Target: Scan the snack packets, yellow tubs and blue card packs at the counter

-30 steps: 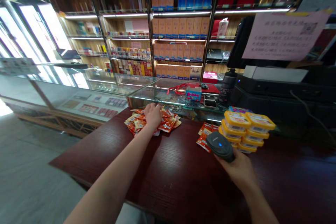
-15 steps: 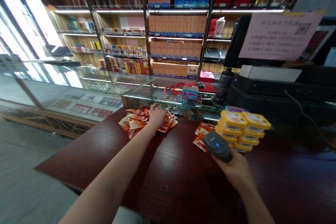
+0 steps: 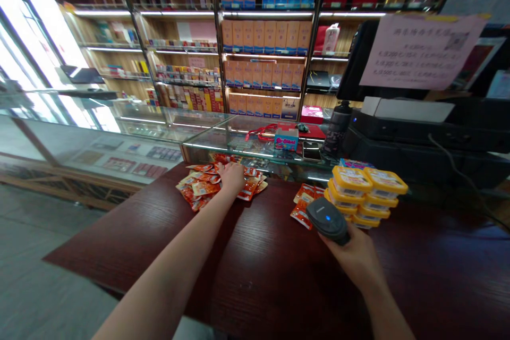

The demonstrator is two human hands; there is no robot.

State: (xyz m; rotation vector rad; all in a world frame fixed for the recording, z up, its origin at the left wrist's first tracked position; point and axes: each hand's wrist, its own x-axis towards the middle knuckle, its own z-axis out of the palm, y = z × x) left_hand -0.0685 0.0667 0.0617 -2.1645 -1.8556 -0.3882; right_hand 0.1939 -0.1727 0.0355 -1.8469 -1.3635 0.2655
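Note:
On the dark wooden counter, my left hand (image 3: 232, 176) is at a loose pile of orange-and-cream snack packets (image 3: 205, 188). Its fingers are bent down onto a packet in the pile, and the fingertips are partly hidden. My right hand (image 3: 356, 252) is wrapped round the handle of a black barcode scanner (image 3: 327, 220) with a blue light on top. Just beyond the scanner's head lie a few more orange packets (image 3: 303, 206), partly covered by it. Stacked yellow plastic tubs (image 3: 353, 183) stand right behind the scanner.
A glass display case (image 3: 211, 141) borders the counter's far side. On it are a small blue-and-pink box (image 3: 286, 141), a phone (image 3: 311, 151) and a red lanyard (image 3: 261, 130). A monitor with a pink paper notice (image 3: 422, 53) stands at right. Stocked shelves (image 3: 263, 50) line the back wall.
My left hand has shifted slightly left and nearer me within the pile of packets. The right hand still holds the scanner at about the same place. The whole view has moved slightly.

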